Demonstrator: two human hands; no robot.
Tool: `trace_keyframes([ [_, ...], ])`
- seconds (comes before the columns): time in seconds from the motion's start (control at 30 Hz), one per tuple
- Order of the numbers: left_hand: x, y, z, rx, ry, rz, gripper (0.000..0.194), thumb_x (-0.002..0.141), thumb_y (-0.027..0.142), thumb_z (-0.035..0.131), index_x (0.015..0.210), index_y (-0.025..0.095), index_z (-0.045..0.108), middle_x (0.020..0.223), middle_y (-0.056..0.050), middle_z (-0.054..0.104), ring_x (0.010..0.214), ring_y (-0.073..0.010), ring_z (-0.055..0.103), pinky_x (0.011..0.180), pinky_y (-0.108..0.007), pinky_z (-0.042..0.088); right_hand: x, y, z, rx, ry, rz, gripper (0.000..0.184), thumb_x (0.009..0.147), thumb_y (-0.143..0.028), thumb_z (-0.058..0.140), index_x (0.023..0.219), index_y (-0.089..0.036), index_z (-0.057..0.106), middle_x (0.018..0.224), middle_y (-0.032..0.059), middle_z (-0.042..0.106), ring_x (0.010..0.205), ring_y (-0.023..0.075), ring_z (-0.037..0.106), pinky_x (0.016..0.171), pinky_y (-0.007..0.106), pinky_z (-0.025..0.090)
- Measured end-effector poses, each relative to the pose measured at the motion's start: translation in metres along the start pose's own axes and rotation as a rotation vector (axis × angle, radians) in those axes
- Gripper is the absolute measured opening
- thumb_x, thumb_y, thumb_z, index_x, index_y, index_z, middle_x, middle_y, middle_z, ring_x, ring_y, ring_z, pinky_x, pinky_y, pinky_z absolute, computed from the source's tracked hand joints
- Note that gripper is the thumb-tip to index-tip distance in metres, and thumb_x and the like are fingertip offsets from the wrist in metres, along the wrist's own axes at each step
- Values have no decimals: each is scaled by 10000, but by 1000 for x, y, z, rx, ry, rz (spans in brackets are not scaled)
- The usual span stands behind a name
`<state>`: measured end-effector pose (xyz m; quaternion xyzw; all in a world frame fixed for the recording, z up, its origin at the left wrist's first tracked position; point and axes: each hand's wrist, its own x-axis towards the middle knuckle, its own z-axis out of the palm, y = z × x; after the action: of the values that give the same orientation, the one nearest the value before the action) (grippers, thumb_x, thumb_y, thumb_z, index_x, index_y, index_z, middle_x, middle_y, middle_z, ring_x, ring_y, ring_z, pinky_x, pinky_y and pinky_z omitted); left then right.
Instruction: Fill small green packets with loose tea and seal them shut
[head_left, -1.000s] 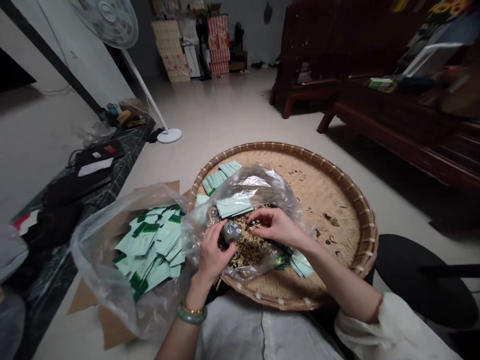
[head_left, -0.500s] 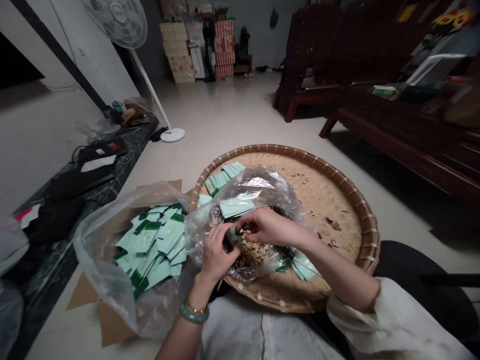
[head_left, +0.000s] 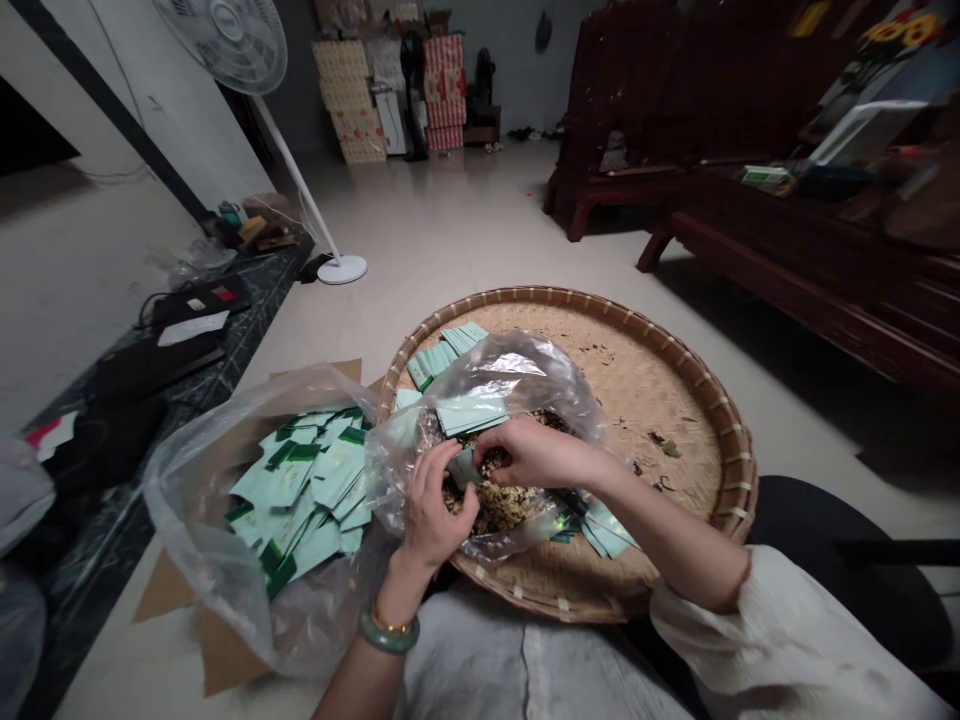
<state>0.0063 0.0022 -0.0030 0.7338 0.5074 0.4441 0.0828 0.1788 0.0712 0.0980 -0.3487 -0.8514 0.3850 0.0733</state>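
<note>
My left hand (head_left: 437, 500) holds a small pale green paper packet (head_left: 463, 467) between thumb and fingers. From the right, my right hand (head_left: 521, 455) reaches in with curled fingers closed at the packet's edge; their tips are partly hidden. Both hands are over a clear plastic bag (head_left: 517, 368) spread open, with a loose dried mix (head_left: 504, 508) of yellowish and dark bits inside. A stack of flat green packets (head_left: 471, 413) lies on the bag just beyond my fingers. Under it all is a round woven bamboo tray (head_left: 675, 400).
To the left, a large plastic bag (head_left: 180, 500) in a cardboard box holds many green packets (head_left: 315, 480). More packets (head_left: 450, 350) lie at the tray's far left, others (head_left: 606, 530) near my right forearm. Beyond stand a white fan (head_left: 343, 268), a dark wooden bench (head_left: 780, 270) and a black stool (head_left: 847, 570).
The packet has tilted slightly and shows more of its face between my hands. My hands otherwise stay in nearly the same place. The view has shifted a little.
</note>
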Motion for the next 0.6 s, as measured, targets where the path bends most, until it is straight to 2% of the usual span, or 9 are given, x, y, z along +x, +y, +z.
trace_keyframes([
  [0.1,4,2,-5,34,0,128,402,774,65,519,1153,201,514,1186,-122,569,1101,-247,553,904,-438,492,2,6,0,74,-38,3,253,675,-52,624,896,-143,709,732,-3,665,609,102,524,578,207,379],
  [0.23,12,-1,-13,68,-42,224,351,789,41,488,1095,203,551,1193,-121,549,1102,-243,540,924,-443,480,5,19,0,258,-105,43,239,675,-74,637,900,-138,681,651,-42,602,559,78,496,534,192,380],
  [0.43,17,-3,-21,94,-86,391,402,779,9,474,1094,231,591,1230,-112,511,1123,-246,503,924,-431,484,12,37,1,722,-167,125,203,675,-146,673,869,-130,615,692,-28,639,563,84,593,594,228,505],
  [0.6,20,-3,-23,228,-144,413,465,785,17,478,1177,242,588,1229,-127,505,1113,-266,481,920,-452,480,16,42,1,828,-178,157,206,661,-148,692,840,-119,594,627,-29,638,501,82,596,557,229,515],
])
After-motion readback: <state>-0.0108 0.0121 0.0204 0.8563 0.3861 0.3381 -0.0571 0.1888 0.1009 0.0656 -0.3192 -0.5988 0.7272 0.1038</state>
